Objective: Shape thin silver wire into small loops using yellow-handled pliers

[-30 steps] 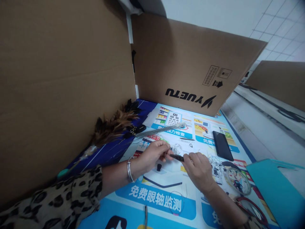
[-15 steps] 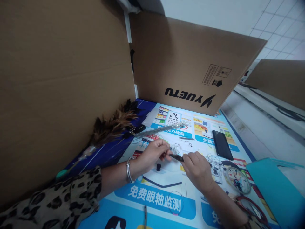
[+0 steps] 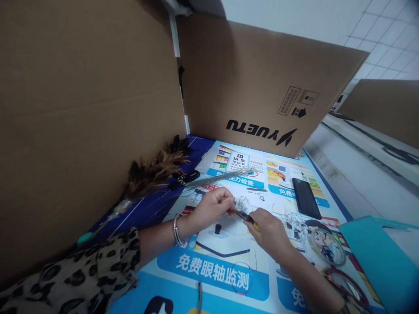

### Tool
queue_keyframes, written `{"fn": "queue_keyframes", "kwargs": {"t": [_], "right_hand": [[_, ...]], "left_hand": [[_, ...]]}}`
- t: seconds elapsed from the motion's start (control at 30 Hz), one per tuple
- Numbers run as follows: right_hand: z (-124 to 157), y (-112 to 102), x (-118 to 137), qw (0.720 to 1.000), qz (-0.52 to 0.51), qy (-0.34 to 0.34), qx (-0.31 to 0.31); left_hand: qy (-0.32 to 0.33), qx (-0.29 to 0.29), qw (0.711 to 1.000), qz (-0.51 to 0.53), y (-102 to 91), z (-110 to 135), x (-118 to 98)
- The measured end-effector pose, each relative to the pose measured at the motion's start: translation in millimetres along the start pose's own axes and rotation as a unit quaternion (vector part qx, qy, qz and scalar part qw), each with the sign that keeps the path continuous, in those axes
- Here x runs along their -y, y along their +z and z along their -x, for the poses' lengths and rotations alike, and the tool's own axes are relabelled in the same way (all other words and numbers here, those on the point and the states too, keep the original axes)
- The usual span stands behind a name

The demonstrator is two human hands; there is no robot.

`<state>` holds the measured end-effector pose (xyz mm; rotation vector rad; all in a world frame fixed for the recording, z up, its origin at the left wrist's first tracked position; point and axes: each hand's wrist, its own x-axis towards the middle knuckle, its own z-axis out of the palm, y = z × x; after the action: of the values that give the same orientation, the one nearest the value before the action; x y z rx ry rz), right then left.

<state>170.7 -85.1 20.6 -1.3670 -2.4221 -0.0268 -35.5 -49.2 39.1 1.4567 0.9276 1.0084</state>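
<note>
My right hand (image 3: 270, 231) is closed around a pair of pliers (image 3: 242, 215) with dark jaws and a yellow handle. Their tip points left and meets the fingertips of my left hand (image 3: 213, 207). That hand is pinched shut, and what sits between its fingers is too small to make out. Just behind the fingertips lies a small round tangle of thin wire (image 3: 242, 203) on the printed table cover. Farther back rests a bundle of straight thin metal wires (image 3: 219, 177). A loose wire loop (image 3: 240, 277) lies nearer to me.
Tall cardboard panels (image 3: 262, 87) stand at the left and back. A feather duster (image 3: 157, 163) lies along the left panel. On the right are a black phone (image 3: 307, 198), more tangled wire (image 3: 294, 224), a clear roll of tape (image 3: 342, 253) and a teal folder (image 3: 376, 257).
My right hand has turned and shifted slightly, so the yellow handle and wider side of the pliers now show. My left hand stays nearly in place, still pinched.
</note>
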Motion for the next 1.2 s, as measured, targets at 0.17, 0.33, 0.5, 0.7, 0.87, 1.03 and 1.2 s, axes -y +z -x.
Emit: {"fn": "queue_keyframes", "kwargs": {"t": [0.17,0.33,0.5,0.7,0.87,1.03,1.2], "right_hand": [[-2,-4,0,0.994,-0.081,0.044,0.066],[-6,-9,-1,0.976,-0.170,0.066,0.118],[-9,-10,-3,0.962,-0.227,0.071,0.137],[-8,-10,-5,0.944,-0.277,0.083,0.159],[-8,-13,-7,0.933,-0.295,0.100,0.181],[-9,-14,-8,0.932,-0.293,0.097,0.190],[-9,-6,-6,0.968,-0.206,0.079,0.123]], "left_hand": [[0.038,0.003,0.998,-0.053,-2.5,3,-3],[0.064,0.019,0.993,-0.098,-3.8,4,0],[0.089,0.026,0.988,-0.124,-4.4,5,2],[0.103,0.024,0.983,-0.150,-4.8,5,2],[0.118,0.019,0.978,-0.171,-5.0,6,2],[0.116,0.023,0.980,-0.161,-3.9,6,2],[0.041,0.010,0.995,-0.092,-1.4,4,5]]}}
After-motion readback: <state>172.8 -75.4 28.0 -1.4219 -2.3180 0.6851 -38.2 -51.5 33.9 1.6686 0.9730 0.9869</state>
